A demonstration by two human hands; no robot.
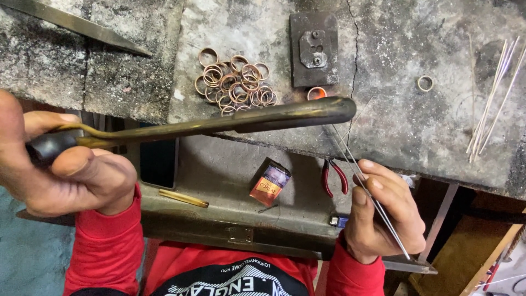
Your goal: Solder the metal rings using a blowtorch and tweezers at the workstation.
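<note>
My left hand (66, 164) grips the black handle of a long brass torch (241, 119) that stretches right across the bench edge. Its dark nozzle ends beside a small glowing orange ring (316, 92) on the stone bench (416, 126). My right hand (386, 211) pinches thin metal rods (359, 175), whose tips point up toward the nozzle and the glowing ring. A pile of several copper-coloured rings (234, 82) lies just left of the glowing one.
A dark metal block (313, 49) stands behind the glowing ring. A single ring (425, 83) and a bundle of thin rods (490, 98) lie at right. Red-handled pliers (334, 178), a small orange box (269, 184) and a brass stick (183, 198) rest on the lower shelf. A metal file (76, 24) lies top left.
</note>
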